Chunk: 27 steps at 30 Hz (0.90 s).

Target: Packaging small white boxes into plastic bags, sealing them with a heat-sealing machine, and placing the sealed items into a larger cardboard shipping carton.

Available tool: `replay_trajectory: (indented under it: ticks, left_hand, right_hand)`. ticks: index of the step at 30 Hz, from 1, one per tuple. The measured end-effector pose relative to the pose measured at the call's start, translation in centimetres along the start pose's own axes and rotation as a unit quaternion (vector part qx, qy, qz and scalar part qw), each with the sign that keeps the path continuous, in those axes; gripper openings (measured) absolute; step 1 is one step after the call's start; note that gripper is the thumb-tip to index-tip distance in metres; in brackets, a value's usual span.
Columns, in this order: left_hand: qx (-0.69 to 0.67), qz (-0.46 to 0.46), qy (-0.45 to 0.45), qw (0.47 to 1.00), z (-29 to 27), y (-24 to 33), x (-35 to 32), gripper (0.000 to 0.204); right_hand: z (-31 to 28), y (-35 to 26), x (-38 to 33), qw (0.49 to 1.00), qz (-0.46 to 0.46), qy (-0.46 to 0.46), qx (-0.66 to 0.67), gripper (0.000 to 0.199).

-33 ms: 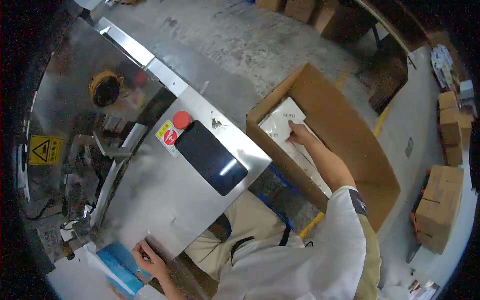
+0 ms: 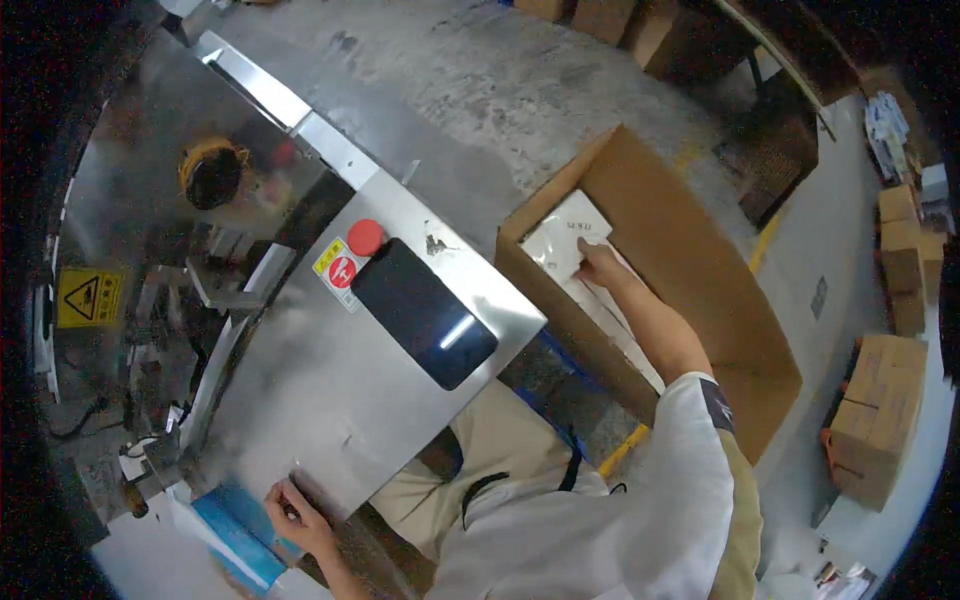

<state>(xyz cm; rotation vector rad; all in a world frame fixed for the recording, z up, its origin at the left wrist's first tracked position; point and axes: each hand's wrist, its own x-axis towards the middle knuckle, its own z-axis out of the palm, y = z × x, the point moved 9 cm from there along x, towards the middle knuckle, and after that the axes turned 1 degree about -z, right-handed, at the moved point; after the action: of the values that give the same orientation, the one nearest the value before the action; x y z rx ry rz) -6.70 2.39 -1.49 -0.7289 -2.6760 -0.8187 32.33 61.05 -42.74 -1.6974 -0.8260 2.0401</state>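
Observation:
My right hand (image 2: 597,262) reaches down into a tall open cardboard box (image 2: 690,270) on my right. Its bent fingers are closed at the edge of a white flat packet (image 2: 565,228) with dark print, which lies in a row of similar white packets along the box's near left wall. Over the lower left corner of a steel machine table (image 2: 310,400), my left hand (image 2: 295,515) is curled, thumb and forefinger together. Whatever it may pinch is too small to make out. Beside it lies a blue-and-white pack (image 2: 238,535).
A black phone (image 2: 425,315) lies on the steel table next to a red button (image 2: 365,237). Machine parts with a yellow warning label (image 2: 88,298) stand at the left. Stacked cartons (image 2: 880,420) line the right side. The steel table's corner juts toward the box.
The white packet under my right hand looks slightly shifted and turned. Both hands are in nearly the same places.

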Motion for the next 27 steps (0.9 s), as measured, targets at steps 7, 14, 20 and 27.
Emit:
replay_trajectory:
  ticks: [7,14,20,27]
  left_hand:
    - [-0.152,-0.135,0.012,0.979,-4.0,-3.0,-1.4,0.019]
    - [-0.18,-0.256,0.239,0.919,-25.7,-14.1,-2.8,0.033]
    - [0.498,-0.254,-0.024,0.829,-32.2,-36.9,-16.9,0.05]
    - [0.006,-0.194,0.074,0.978,-23.1,-27.8,4.5,0.065]
  right_hand:
    - [3.5,-1.2,-2.9,0.982,-0.047,-0.055,-0.175,0.028]
    - [-0.6,-8.1,-9.2,0.922,-0.23,-0.094,-0.298,0.034]
    - [-0.3,-15.1,-8.1,0.889,-0.263,-0.149,-0.345,0.05]
    - [8.3,-20.1,-22.2,0.848,-0.396,-0.158,-0.315,0.037]
